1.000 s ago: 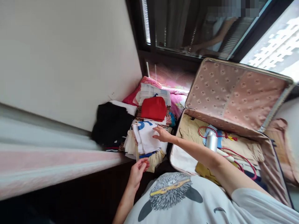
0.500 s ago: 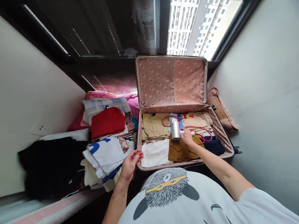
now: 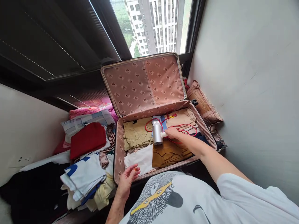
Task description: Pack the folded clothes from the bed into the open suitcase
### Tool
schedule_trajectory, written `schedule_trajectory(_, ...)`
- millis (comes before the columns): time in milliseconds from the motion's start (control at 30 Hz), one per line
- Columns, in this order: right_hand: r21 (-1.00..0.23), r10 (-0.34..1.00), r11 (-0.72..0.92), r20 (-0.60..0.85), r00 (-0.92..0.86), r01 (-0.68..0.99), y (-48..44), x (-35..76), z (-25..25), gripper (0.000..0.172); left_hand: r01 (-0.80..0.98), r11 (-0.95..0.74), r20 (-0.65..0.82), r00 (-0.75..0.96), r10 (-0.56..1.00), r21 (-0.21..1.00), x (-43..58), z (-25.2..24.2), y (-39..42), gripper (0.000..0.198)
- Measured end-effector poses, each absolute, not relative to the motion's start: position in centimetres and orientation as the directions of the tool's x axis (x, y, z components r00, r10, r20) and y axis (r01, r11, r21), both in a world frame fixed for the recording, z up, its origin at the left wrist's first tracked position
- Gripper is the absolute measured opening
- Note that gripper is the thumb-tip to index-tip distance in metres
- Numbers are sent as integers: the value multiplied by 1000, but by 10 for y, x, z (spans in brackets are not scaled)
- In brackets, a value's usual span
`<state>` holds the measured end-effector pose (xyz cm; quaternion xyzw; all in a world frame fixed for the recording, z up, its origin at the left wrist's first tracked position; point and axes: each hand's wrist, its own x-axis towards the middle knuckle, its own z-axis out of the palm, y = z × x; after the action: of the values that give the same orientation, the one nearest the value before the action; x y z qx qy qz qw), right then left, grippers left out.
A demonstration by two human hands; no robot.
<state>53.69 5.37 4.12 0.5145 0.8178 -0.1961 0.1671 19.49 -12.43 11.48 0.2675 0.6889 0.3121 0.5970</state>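
A silver hair dryer (image 3: 157, 133) with a white handle lies over the folded clothes in the open suitcase (image 3: 119, 149). My right hand (image 3: 172, 132) is closed on its handle, and the red cord (image 3: 187, 125) loops across the clothes around it. My left hand (image 3: 128, 178) hovers by the suitcase's front left rim, fingers apart and slightly curled, with nothing in it. Closest to it is a folded white garment (image 3: 140, 158). Behind that are khaki trousers (image 3: 137, 132), with a mustard-brown garment (image 3: 170, 152) at front centre and beige clothing (image 3: 181, 118) at the back right.
Left of the suitcase are stacked clothes, including a red garment (image 3: 87, 140), a white shirt (image 3: 85, 172) and a black pile (image 3: 35, 186). The raised lid (image 3: 144, 84) leans by the window. A brown rolled bundle (image 3: 203, 102) rests against the right wall (image 3: 252, 93).
My view has turned to the right, so the suitcase and clothes appear further left and tilted. The hair dryer remains over the clothes with my right hand on its handle.
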Motion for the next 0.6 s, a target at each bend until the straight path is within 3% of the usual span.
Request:
schedule_trajectory(200, -96, 802, 452, -391, -451, 887, 51, 553, 98, 35, -32, 675, -672, -137, 728, 738, 217, 109, -124, 76)
schedule_trajectory(333, 70, 883, 437, -224, -412, 897, 51, 596, 161, 34, -5, 664, -662, -91, 744, 747, 232, 105, -114, 74)
schedule_trajectory(433, 247, 948, 320, -86, -308, 915, 54, 645, 219, 34, 14, 652, -650, -52, 758, 758, 245, 104, -106, 72)
schedule_trajectory(600, 426, 997, 73, -41, -62, 902, 67, 740, 298, 30, 63, 626, -628, 14, 778, 777, 266, 105, -96, 67)
